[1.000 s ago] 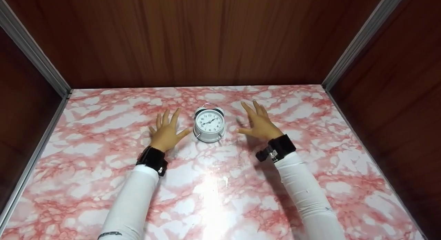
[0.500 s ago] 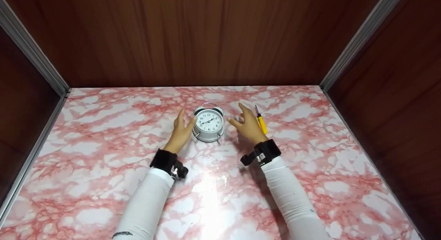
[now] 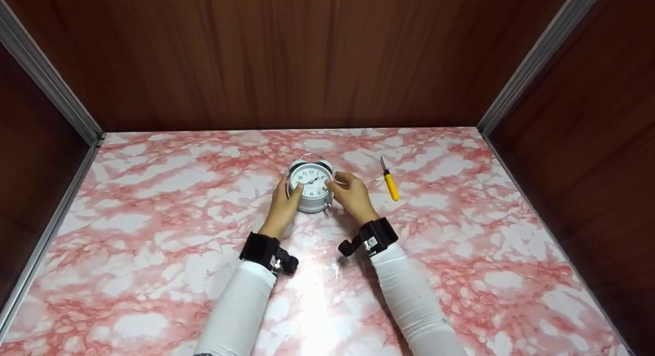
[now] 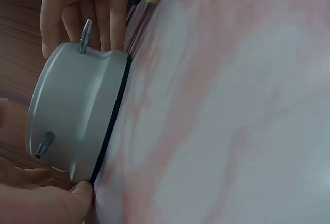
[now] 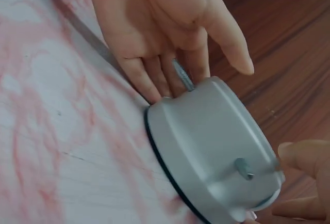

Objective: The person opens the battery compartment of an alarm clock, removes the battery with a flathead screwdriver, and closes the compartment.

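1. Lying on its back, face up, the silver alarm clock (image 3: 312, 185) sits near the far edge of the worktop (image 3: 153, 233), about midway between left and right edges.
2. Left hand (image 3: 281, 210): relaxed, fingers against the clock's left side, thumb lifted above its rim.
3. Right hand (image 3: 352, 196): fingers extended along the right side; thumb over the front, cannot tell whether touching.
4. Yellow-handled screwdriver (image 3: 392, 186): right of that hand, shaft toward the far edge.

A booth-like enclosure: dark wood-grain panels (image 3: 286, 54), grey corner posts (image 3: 542, 57), a red-and-white marbled tabletop (image 3: 153, 233)
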The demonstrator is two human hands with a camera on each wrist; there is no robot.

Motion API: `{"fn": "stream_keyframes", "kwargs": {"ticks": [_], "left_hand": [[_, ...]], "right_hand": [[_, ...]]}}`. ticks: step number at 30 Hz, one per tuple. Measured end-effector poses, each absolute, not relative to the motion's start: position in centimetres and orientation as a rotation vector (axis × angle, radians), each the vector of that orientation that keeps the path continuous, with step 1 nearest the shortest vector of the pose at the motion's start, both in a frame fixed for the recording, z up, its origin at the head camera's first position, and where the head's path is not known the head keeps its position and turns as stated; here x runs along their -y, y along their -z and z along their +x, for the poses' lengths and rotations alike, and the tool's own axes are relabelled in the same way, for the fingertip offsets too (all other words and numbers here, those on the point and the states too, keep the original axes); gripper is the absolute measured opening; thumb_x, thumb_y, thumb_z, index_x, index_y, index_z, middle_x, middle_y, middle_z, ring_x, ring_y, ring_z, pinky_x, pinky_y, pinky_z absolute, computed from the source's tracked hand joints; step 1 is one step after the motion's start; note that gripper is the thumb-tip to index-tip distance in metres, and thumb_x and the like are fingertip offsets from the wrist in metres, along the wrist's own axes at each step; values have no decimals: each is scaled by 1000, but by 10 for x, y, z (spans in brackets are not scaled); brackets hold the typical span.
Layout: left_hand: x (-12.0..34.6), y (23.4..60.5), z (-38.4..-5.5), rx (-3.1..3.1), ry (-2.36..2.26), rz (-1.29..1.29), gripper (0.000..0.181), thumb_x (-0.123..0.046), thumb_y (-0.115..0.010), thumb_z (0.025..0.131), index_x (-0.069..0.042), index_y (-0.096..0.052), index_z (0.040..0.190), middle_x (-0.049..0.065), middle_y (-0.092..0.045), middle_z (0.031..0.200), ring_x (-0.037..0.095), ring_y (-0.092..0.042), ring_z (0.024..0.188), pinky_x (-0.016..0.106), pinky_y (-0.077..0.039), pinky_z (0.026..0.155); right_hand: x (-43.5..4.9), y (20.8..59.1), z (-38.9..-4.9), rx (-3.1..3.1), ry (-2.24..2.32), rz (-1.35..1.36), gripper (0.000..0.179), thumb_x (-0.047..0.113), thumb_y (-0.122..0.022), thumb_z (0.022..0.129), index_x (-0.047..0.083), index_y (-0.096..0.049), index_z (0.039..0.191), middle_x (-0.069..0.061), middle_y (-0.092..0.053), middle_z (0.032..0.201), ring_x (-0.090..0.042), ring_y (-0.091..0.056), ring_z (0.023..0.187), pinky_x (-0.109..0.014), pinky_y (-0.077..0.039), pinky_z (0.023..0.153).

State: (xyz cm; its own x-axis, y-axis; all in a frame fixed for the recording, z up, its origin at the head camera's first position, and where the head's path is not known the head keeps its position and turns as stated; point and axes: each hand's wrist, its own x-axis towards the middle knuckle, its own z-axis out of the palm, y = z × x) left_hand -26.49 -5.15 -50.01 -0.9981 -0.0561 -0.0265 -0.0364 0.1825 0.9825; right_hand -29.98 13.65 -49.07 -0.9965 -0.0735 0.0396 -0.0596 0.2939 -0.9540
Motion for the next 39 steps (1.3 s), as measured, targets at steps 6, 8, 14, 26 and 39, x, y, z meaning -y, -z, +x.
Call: {"fn": "stream_keyframes", "kwargs": {"ticks": [6, 8, 14, 26, 39], "left_hand": [[49, 505, -268, 2385, 1924, -1, 59, -17, -53, 105, 8, -31, 154, 30, -34, 156, 40, -28, 148, 44, -18, 125], [50, 507, -269, 2372, 1923, -16, 58, -15, -53, 104, 8, -33, 153, 30, -36, 156, 39, -30, 148, 43, -19, 125], [49, 513, -267, 2293, 1962, -20, 57, -13, -54, 104, 8, -34, 153, 30, -36, 155, 39, -30, 147, 43, -19, 125], [47, 517, -264, 2217, 2014, -13, 56, -11, -54, 104, 6, -34, 154, 29, -34, 157, 38, -30, 148, 42, -21, 124], [46, 516, -262, 2235, 1988, -43, 57, -12, -53, 105, 3, -32, 156, 28, -33, 157, 39, -28, 148, 45, -19, 125]], "right_hand": [[-134, 495, -298, -2656, 1787, -192, 35, 16, -69, 96, -5, -68, 124, -20, -72, 114, -28, -68, 105, -35, -57, 89], [-133, 496, -298, -2661, 1789, -200, 35, 15, -68, 96, -5, -68, 124, -19, -72, 115, -27, -67, 106, -35, -57, 91], [-132, 499, -297, -2641, 1830, -174, 35, 14, -68, 96, -4, -67, 127, -19, -71, 119, -26, -67, 108, -32, -58, 89], [-130, 501, -296, -2593, 1899, -143, 36, 15, -69, 96, -2, -67, 128, -18, -68, 125, -26, -67, 110, -32, -58, 89], [-130, 499, -295, -2566, 1937, -107, 37, 12, -70, 94, -3, -67, 128, -19, -68, 125, -29, -66, 112, -32, -58, 90]]}}
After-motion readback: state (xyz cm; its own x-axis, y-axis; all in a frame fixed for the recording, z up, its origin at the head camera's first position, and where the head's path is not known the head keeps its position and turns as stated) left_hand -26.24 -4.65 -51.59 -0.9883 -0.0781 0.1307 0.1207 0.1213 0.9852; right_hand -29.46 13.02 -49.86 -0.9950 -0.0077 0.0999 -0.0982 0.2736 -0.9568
